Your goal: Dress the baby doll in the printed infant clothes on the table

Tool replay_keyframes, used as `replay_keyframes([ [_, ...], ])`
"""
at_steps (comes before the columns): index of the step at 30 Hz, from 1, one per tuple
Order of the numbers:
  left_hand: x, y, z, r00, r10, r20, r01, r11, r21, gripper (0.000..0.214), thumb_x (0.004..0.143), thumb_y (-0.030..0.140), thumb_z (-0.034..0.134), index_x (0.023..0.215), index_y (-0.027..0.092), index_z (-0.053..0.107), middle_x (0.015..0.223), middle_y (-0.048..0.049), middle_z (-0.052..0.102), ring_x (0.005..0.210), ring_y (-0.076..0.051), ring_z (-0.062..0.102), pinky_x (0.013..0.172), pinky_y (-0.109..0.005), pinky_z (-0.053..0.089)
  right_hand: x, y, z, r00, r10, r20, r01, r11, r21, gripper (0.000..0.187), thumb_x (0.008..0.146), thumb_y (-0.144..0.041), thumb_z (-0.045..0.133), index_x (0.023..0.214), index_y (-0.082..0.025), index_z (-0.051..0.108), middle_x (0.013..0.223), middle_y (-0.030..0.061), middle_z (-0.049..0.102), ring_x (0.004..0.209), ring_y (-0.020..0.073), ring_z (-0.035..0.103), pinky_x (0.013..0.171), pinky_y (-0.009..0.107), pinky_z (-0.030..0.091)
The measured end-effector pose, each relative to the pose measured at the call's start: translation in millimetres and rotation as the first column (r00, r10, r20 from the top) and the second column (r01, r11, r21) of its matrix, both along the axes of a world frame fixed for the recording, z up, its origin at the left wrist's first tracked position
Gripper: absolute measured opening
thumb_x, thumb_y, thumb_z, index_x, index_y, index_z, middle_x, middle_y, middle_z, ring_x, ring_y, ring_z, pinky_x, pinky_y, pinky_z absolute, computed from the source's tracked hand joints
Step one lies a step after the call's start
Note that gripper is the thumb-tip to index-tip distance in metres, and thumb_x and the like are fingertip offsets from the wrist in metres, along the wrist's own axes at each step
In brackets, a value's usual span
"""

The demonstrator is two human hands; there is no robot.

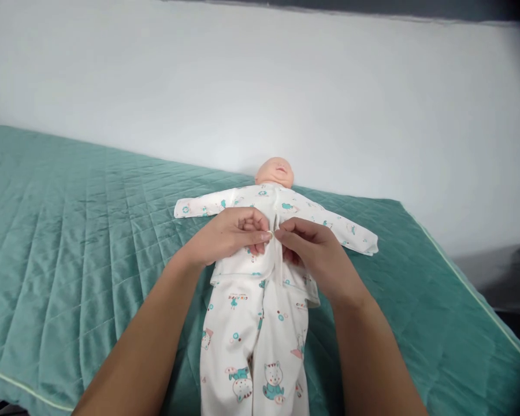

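Note:
A baby doll (275, 171) lies on its back, dressed in a white printed jacket (242, 267) and matching white pants (253, 346). The jacket's long sleeves are spread out to both sides. At the middle of the chest, my left hand (236, 231) pinches one edge of the jacket's front opening between thumb and finger. My right hand (309, 242) pinches the opposite edge, its fingertips almost touching the left ones. Something small and pale, perhaps a button or snap, shows between the fingertips. Below my hands the jacket's front edges hang loose over the pants.
The doll lies on a green quilted cover (91, 242) with light piping along its edge. A white wall (242, 86) rises just behind the doll's head. Dark objects, too dim to name, stand beyond the cover's right edge.

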State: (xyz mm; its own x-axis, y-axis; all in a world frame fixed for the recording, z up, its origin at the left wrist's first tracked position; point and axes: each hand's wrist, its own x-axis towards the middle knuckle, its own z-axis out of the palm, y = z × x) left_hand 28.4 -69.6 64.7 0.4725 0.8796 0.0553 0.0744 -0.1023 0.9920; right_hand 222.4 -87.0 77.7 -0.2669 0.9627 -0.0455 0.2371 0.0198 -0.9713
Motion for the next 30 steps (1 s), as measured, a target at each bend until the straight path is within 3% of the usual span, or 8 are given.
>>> replay_keyframes([
  [7,3.1,1.1,-1.7,0.998,-0.041,0.040,0.041,0.999,-0.021,0.020,0.087,0.036,0.066,0.083,0.017,0.062,0.067,-0.0025,0.067,0.061,-0.012,0.061,0.060,-0.024,0.049,5.4,5.0,-7.1,0.988,0.046,-0.147,-0.051,0.998,-0.033,0.026,0.086,-0.038,0.065,0.069,-0.020,0.060,0.059,-0.0023,0.057,0.053,0.0104,0.049,0.052,0.025,0.037],
  [14,3.7,0.9,-3.0,0.996,-0.060,0.062,0.062,0.998,-0.032,0.019,0.090,0.035,0.064,0.085,0.017,0.062,0.068,-0.0028,0.068,0.062,-0.012,0.062,0.062,-0.024,0.050,8.7,6.2,-8.4,0.987,0.102,-0.122,-0.107,0.994,-0.033,0.024,0.087,-0.036,0.065,0.070,-0.019,0.064,0.060,-0.0018,0.059,0.055,0.0106,0.052,0.055,0.025,0.041],
  [26,11.4,1.7,-6.7,0.987,0.007,0.161,0.005,0.997,-0.073,0.013,0.087,0.024,0.065,0.080,0.016,0.058,0.068,-0.0015,0.067,0.058,-0.011,0.065,0.057,-0.022,0.052,8.9,10.3,-11.6,0.988,0.114,-0.108,-0.117,0.993,-0.023,0.030,0.093,-0.040,0.059,0.072,-0.019,0.065,0.055,-0.0002,0.063,0.051,0.0105,0.055,0.052,0.023,0.043],
  [30,11.5,2.5,-6.8,0.990,0.043,0.133,-0.030,0.994,-0.102,0.010,0.084,0.020,0.067,0.078,0.015,0.060,0.065,-0.0005,0.066,0.056,-0.010,0.063,0.055,-0.021,0.052,10.1,12.8,-15.6,0.979,0.083,-0.187,-0.091,0.995,-0.034,0.023,0.094,-0.039,0.061,0.082,-0.019,0.062,0.071,0.0017,0.072,0.055,0.0115,0.064,0.050,0.021,0.044],
])
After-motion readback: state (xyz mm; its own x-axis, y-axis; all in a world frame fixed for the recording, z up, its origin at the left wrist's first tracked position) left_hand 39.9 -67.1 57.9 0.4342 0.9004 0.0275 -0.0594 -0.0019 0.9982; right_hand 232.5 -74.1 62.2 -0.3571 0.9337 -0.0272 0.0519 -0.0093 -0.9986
